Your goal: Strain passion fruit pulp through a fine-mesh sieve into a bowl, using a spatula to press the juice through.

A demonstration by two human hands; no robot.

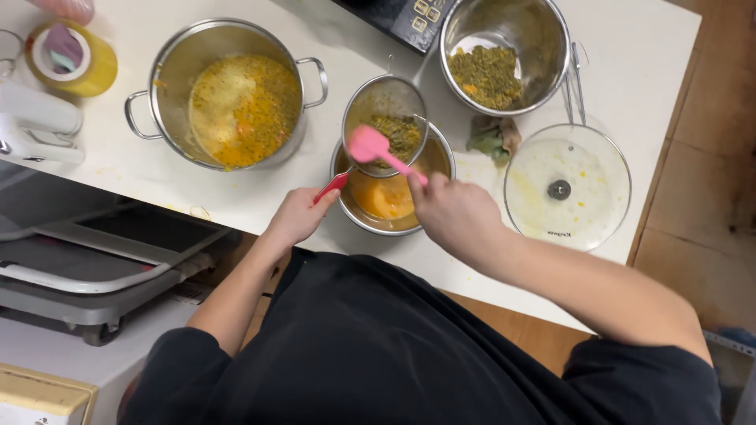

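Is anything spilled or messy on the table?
Yes. Yellow-orange drips and smears mark the white counter near the big pot and beside the glass lid, which is spattered too. Soggy green scraps lie loose on the counter above the lid.

Warm, fairly bright indoor light falls from above onto the white desk (236,197), which looks slightly washed out near the top edge. Shadows are soft and short, gathering under the large steel pot (220,90) and the strainer (386,114). The glass lid (567,185) and the pot rims carry mild glare. The pink spatula (370,145) is a little smeared by motion. The dark shirt (378,346) at the bottom loses detail, and the floor at right is dimmer.
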